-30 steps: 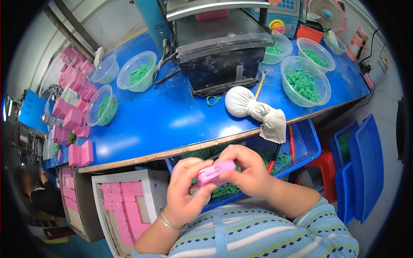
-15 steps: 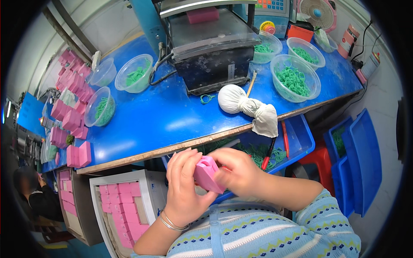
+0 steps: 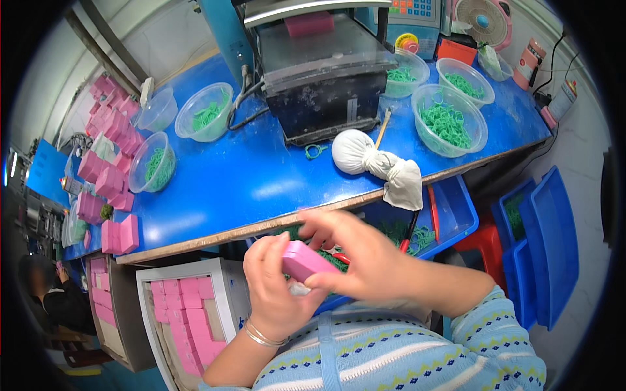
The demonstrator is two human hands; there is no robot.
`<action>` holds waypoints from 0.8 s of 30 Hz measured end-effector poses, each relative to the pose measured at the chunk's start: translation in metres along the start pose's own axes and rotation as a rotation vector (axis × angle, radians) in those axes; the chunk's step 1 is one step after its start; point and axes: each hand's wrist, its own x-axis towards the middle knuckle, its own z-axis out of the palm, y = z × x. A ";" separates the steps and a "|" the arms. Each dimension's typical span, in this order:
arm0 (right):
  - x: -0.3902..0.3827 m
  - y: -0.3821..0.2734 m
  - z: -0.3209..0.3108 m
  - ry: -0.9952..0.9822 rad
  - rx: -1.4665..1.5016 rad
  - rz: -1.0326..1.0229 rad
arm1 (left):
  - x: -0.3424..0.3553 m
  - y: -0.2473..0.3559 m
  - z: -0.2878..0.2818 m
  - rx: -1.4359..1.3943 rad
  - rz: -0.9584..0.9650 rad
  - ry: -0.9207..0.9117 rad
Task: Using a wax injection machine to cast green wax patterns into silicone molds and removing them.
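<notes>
Okay, pink block: one smooth, solid-pink, box-shaped block [image 3: 308, 262], held in front of the wearer's body, just below the table's front edge.
Left hand [image 3: 268, 277]: grip closed round the block's left end, fingers behind, thumb side underneath.
Right hand [image 3: 358, 257]: grip loose, fingers spread above the block, thumb seemingly touching its lower right; blur made contact hard to confirm.
Pale scrap: one small whitish thing [image 3: 298, 288] under the block, couldn't tell what.
Block feel: my guess was light enough for one hand, firm with maybe a bit of rubbery give, not very slippery, not that fragile. Material wasn't certain.
Where to grab: I'd have gone for the long sides, thumb and fingers opposite, off the corners.
Bowls: six round, clear plastic bowls [image 3: 484, 120] on the blue-topped wooden table [image 3: 274, 189], three each side of the one black, slant-topped machine [image 3: 326, 98].
Green bits: five bowls had thin, green, ring-like pieces [image 3: 445, 124], way too many to count; one loose green ring [image 3: 315, 151] lay before the machine.
Cloth bundle: one tied, white cloth bundle [image 3: 354, 152].
Other pink blocks: two upright pink blocks [image 3: 129, 233] at the table's front left; the piles behind overlapped too much to count.
</notes>
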 end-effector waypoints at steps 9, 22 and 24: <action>0.096 0.007 -0.126 0.236 0.873 0.437 | 0.004 -0.012 -0.011 -1.916 -0.881 -0.115; -0.010 -0.002 -0.082 -0.091 1.370 0.413 | 0.021 -0.034 -0.036 -0.994 -0.649 0.234; -0.016 -0.002 -0.079 -0.341 1.265 0.537 | 0.027 -0.032 -0.036 -0.622 -0.374 0.273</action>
